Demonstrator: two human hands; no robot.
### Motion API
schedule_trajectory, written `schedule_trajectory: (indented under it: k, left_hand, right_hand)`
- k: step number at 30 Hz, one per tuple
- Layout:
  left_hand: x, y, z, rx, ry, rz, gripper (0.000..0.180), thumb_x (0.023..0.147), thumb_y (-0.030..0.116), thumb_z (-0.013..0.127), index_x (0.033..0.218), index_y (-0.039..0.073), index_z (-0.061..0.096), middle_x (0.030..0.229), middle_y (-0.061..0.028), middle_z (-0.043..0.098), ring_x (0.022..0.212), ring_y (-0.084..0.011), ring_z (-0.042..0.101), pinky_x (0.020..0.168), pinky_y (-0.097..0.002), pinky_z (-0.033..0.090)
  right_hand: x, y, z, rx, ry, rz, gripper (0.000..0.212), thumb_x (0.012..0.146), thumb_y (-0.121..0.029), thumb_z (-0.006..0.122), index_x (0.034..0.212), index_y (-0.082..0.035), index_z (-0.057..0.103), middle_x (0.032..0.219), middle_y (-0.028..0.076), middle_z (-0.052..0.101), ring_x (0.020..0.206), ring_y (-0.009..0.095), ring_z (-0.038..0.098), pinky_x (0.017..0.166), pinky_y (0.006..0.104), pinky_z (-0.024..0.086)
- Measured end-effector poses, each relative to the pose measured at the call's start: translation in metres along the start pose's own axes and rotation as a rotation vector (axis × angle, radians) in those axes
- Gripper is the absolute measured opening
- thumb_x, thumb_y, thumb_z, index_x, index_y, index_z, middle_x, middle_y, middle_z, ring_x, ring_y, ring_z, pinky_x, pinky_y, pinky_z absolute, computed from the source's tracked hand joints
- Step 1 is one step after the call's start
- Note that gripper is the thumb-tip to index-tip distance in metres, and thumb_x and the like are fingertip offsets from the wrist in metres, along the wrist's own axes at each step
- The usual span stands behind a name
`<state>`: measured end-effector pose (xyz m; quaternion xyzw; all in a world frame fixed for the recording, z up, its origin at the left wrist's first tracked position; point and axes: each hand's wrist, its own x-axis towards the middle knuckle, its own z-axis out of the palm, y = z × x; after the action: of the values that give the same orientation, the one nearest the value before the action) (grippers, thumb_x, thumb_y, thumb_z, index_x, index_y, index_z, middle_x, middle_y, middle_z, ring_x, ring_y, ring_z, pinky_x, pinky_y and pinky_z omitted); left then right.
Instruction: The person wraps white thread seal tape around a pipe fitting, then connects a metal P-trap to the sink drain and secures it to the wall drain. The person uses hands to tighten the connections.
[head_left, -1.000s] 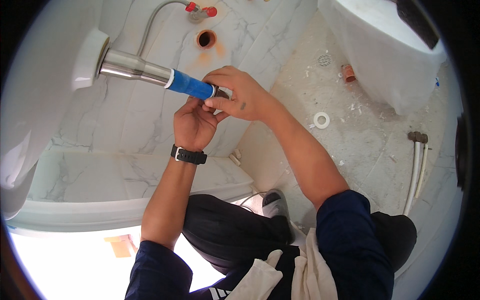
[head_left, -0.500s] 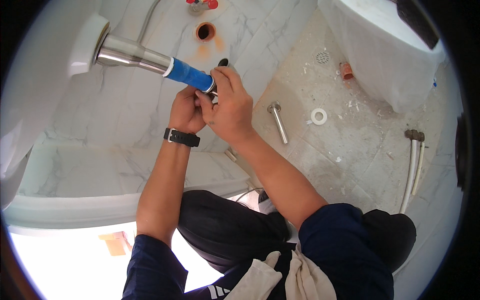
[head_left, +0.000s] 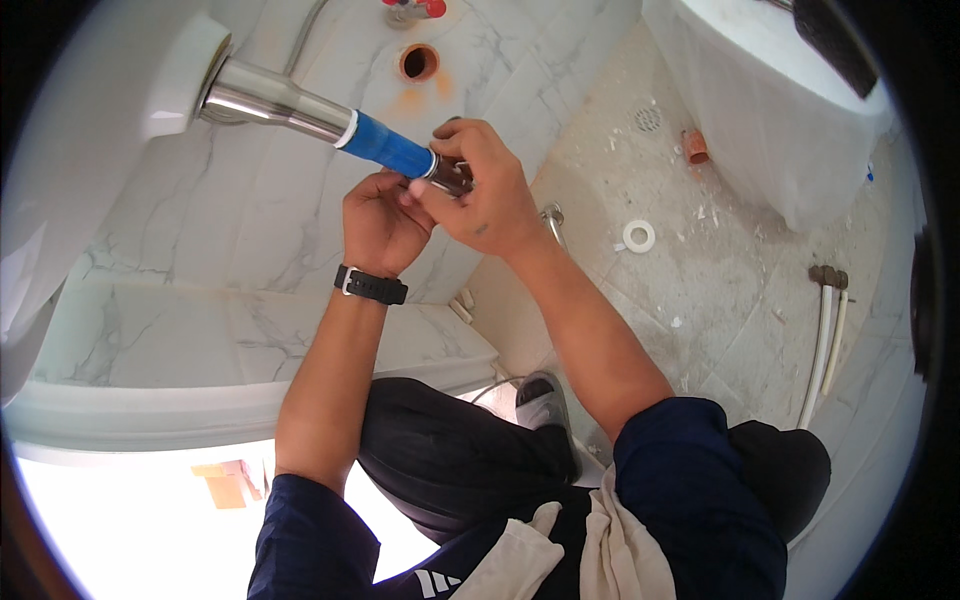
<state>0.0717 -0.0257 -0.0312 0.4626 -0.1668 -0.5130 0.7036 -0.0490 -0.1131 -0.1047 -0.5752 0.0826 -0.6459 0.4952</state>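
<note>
The right hand (head_left: pixel 492 190) is half closed, thumb and fingers curled around the bare metal end (head_left: pixel 453 180) of a tube (head_left: pixel 395 150). Just left of it, the left hand (head_left: pixel 386 228) is turned palm up beneath the tube, fingers partly bent; some fingertips are hidden, so whether it grips cannot be told. Up and left from both hands, the tube's blue wrapping (head_left: pixel 372 138) leads to a wider steel sleeve (head_left: pixel 285 104), joined to a white ceramic fixture (head_left: pixel 120 130). Above the right hand are a round wall opening (head_left: pixel 419 62) and a red-handled valve (head_left: pixel 412 14). Right of its wrist, a metal pipe (head_left: pixel 553 218) is partly hidden by the forearm; farther right lies a white roll (head_left: pixel 650 236).
</note>
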Motion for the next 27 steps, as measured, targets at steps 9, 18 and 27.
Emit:
schedule_trajectory:
  k: [9, 18, 27]
  left_hand:
    - [-0.004, -0.009, 0.001, -0.033, -0.247, 0.004, 0.031, 0.107, 0.015, 0.042, 0.129, -0.003, 0.054, 0.098, -0.0044, 0.068, 0.068, -0.0066, 0.057, 0.115, -0.0694, 0.037]
    - [0.000, -0.011, -0.006, 0.070, -0.188, 0.053, 0.027, 0.106, 0.014, 0.041, 0.124, -0.001, 0.056, 0.096, -0.0023, 0.063, 0.074, -0.0077, 0.057, 0.098, -0.0510, 0.058]
    - [0.021, 0.000, -0.011, 0.069, 0.103, -0.070, 0.024, 0.108, 0.016, 0.042, 0.116, 0.000, 0.060, 0.101, -0.0038, 0.064, 0.074, -0.0062, 0.056, 0.068, -0.0199, 0.052]
  right_hand:
    - [0.074, 0.014, -0.039, 0.218, -0.934, 0.462, 0.049, 0.090, -0.016, 0.072, 0.135, 0.000, 0.061, 0.105, 0.007, 0.068, 0.091, 0.015, 0.060, 0.083, 0.0319, 0.055]
    - [0.037, -0.005, -0.026, 0.230, -0.543, 0.355, 0.036, 0.084, -0.010, 0.077, 0.112, 0.006, 0.063, 0.101, 0.021, 0.068, 0.088, 0.030, 0.070, 0.079, 0.0393, 0.058]
    - [0.001, -0.022, 0.018, -0.156, -0.010, 0.202, 0.045, 0.076, -0.004, 0.082, 0.111, 0.002, 0.054, 0.107, 0.020, 0.063, 0.091, 0.033, 0.069, 0.079, 0.0402, 0.056]
